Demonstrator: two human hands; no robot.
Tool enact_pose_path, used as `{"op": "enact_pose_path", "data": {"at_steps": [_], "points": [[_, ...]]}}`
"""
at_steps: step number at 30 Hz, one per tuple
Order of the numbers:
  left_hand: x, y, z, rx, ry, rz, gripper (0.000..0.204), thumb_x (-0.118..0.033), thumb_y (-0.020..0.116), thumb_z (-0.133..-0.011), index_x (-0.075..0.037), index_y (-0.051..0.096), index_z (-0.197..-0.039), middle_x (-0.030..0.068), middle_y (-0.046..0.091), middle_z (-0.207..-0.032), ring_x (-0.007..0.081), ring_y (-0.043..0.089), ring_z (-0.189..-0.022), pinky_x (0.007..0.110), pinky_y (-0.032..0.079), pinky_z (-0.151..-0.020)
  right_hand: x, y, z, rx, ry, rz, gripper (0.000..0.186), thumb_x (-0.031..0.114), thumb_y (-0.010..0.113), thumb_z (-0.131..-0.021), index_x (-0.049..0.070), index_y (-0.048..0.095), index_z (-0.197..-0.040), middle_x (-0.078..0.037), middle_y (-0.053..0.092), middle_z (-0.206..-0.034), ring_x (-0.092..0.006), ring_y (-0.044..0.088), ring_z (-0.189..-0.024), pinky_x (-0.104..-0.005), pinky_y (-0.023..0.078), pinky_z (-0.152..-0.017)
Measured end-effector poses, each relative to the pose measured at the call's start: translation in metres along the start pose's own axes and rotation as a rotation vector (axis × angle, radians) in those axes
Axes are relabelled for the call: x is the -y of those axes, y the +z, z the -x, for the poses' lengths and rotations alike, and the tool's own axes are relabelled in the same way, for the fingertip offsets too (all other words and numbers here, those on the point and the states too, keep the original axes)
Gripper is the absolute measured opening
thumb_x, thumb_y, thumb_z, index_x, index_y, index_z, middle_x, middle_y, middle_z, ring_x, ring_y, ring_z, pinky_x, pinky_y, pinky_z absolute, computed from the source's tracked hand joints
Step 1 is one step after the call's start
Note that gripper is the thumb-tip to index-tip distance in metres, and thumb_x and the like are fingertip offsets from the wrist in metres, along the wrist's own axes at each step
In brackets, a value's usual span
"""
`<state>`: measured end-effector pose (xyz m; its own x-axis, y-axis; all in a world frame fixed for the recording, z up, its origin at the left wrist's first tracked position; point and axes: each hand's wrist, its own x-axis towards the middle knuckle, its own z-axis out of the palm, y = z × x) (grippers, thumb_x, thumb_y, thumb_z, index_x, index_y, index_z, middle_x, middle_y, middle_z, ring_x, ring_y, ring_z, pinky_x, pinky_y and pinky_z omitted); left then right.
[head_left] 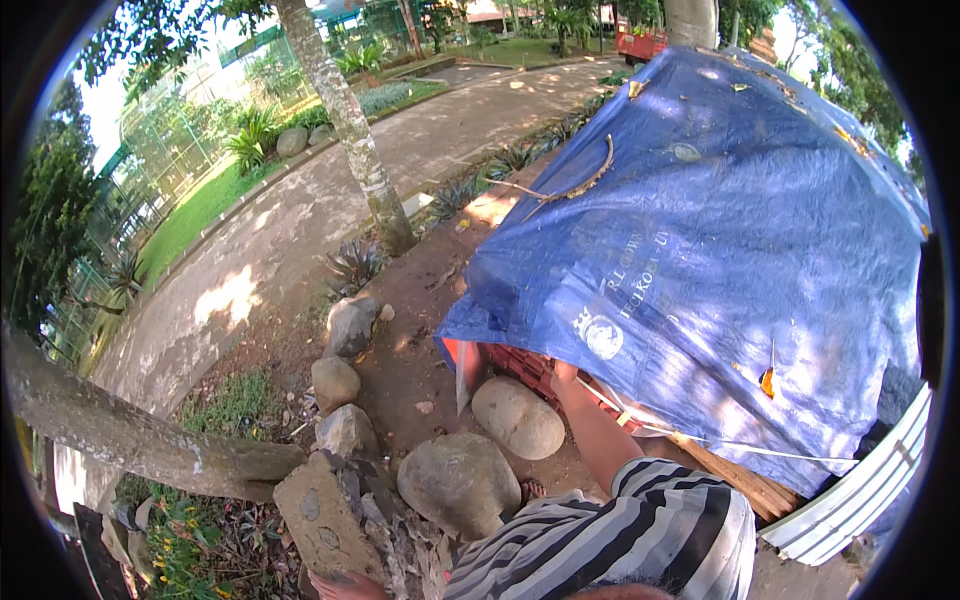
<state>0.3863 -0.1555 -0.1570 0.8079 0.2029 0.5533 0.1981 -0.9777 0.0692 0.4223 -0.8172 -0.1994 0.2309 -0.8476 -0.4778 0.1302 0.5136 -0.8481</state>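
Observation:
My right arm reaches to the lower edge of a blue tarp [700,200]. My right hand [566,376] is at that edge by stacked red-brown pieces [500,362], its fingers mostly hidden. A pale rounded boulder [517,417] lies just below the stack. My left hand [342,586] rests with its fingers extended at the lower part of a rough concrete slab [322,510], partly cut off by the picture's bottom. A larger grey boulder [455,480] sits between the slab and the pale boulder.
Rocks [350,327] line the dirt at left. A leaning trunk [150,435] crosses the lower left; another tree [350,140] stands by a paved path [200,310]. A wooden plank [730,475] and white corrugated sheet [850,480] are at lower right. A red cart [640,40] stands behind.

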Motion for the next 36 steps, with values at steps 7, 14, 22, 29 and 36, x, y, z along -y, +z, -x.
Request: {"op": "enact_pose_path", "data": {"at_steps": [7,14,22,29,36], "points": [[-0.054,0.012,0.043,0.098,-0.067,0.088,0.074,-0.041,0.065,-0.093,0.002,0.043,-0.149,0.0283,0.051,-0.145,0.0452,0.049,-0.132,0.055,0.04,-0.111,0.022,-0.002,0.003,0.07,-0.046,0.068,0.034,0.033,0.051,-0.106,0.009,0.056,-0.129,-0.005,0.068,-0.105,-0.0176,0.065,-0.09,-0.0379,0.054,-0.078],[-0.041,0.031,0.071,0.224,-0.197,0.05,0.069,-0.039,0.067,-0.093,0.0,0.047,-0.146,0.0259,0.057,-0.134,0.0432,0.059,-0.118,0.055,0.05,-0.099,0.03,-0.006,0.016,0.109,-0.073,0.088,0.034,0.032,0.051,-0.106,0.008,0.056,-0.129,-0.005,0.068,-0.105,-0.0177,0.065,-0.091,-0.0377,0.054,-0.079],[-0.043,0.049,0.098,0.424,-0.265,0.243,0.08,-0.052,0.063,-0.093,-0.008,0.04,-0.156,0.0183,0.04,-0.158,0.0391,0.036,-0.143,0.052,0.032,-0.116,0.032,-0.009,0.021,0.143,-0.112,0.107,0.034,0.032,0.051,-0.106,0.008,0.056,-0.129,-0.005,0.068,-0.106,-0.0178,0.064,-0.092,-0.0374,0.054,-0.08],[-0.199,0.013,0.039,0.641,-0.006,0.695,0.063,-0.008,0.065,-0.088,0.003,0.045,-0.147,0.0265,0.052,-0.145,0.0437,0.047,-0.135,0.048,0.038,-0.114,0.048,0.003,0.017,0.183,-0.149,0.12,0.034,0.032,0.05,-0.106,0.008,0.057,-0.129,-0.005,0.067,-0.107,-0.018,0.064,-0.093,-0.0372,0.053,-0.081],[-0.495,0.007,0.018,1.396,0.429,1.429,0.04,-0.02,0.061,-0.1,0.004,0.059,-0.133,0.0166,0.072,-0.116,0.0217,0.071,-0.102,0.034,0.056,-0.087,0.081,0.03,-0.006,0.231,-0.202,0.157,0.034,0.032,0.05,-0.107,0.008,0.057,-0.129,-0.005,0.067,-0.108,-0.0181,0.063,-0.094,-0.037,0.053,-0.082]]}}
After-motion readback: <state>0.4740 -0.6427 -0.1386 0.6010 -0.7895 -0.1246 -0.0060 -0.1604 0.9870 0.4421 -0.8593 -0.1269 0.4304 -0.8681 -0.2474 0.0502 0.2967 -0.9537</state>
